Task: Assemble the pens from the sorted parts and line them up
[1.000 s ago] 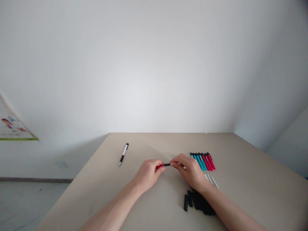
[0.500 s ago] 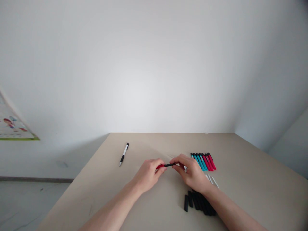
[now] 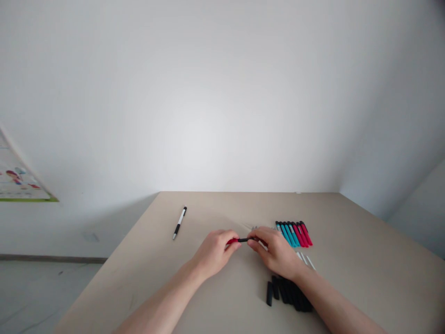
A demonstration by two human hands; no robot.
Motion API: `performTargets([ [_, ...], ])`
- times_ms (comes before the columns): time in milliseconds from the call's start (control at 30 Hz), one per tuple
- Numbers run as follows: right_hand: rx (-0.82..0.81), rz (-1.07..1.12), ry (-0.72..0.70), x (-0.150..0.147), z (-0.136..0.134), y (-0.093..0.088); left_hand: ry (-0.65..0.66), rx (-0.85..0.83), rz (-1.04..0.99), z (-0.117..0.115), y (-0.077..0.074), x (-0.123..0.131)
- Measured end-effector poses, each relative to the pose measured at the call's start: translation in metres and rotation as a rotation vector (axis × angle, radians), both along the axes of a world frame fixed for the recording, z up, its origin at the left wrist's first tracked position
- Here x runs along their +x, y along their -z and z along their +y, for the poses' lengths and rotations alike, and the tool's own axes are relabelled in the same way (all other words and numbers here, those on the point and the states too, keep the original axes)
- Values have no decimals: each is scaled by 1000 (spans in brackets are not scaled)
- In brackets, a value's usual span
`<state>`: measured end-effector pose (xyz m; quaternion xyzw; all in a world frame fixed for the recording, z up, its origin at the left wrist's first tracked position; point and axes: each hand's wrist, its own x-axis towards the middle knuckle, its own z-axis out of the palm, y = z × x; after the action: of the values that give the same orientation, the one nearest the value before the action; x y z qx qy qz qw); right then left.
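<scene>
My left hand point(image 3: 216, 250) pinches the red end of a slim red-and-black pen point(image 3: 243, 240) just above the table. My right hand point(image 3: 273, 248) has its thumb and fingertips closed round the pen's black end, whose tip they hide. The pen lies nearly level between the two hands. Behind the right hand is a row of turquoise and red pens point(image 3: 295, 234) with black tops. Several thin white sticks point(image 3: 306, 260) show beside the right wrist. Below it lies a pile of short black tubes point(image 3: 283, 292), partly covered by the right forearm.
A white-and-black click pen point(image 3: 179, 223) rests alone on the left of the beige table point(image 3: 222, 208). Small silvery pieces point(image 3: 255, 228) peek out behind the right hand. A white wall stands at the table's back edge, and a poster point(image 3: 22, 183) hangs at far left.
My right fingers have shifted slightly to the right and curled more along the black end. More of the silvery pieces shows behind them. The left hand keeps nearly the same place.
</scene>
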<state>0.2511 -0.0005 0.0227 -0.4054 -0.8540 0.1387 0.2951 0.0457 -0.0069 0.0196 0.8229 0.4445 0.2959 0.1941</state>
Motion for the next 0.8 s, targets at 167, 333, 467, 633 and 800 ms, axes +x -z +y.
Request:
performTargets([
  [167, 46, -35, -8, 0, 0, 2, 79, 53, 25, -2, -5, -1],
  [333, 66, -69, 3, -1, 1, 5, 59, 86, 30, 0, -5, -2],
  [467, 79, -79, 3, -1, 1, 8, 66, 73, 39, 0, -5, -2],
  [633, 91, -77, 2, 0, 2, 10, 64, 93, 70, -1, -7, -1],
  [800, 100, -51, -22, -1, 2, 8, 75, 132, 66, -2, -7, -1],
])
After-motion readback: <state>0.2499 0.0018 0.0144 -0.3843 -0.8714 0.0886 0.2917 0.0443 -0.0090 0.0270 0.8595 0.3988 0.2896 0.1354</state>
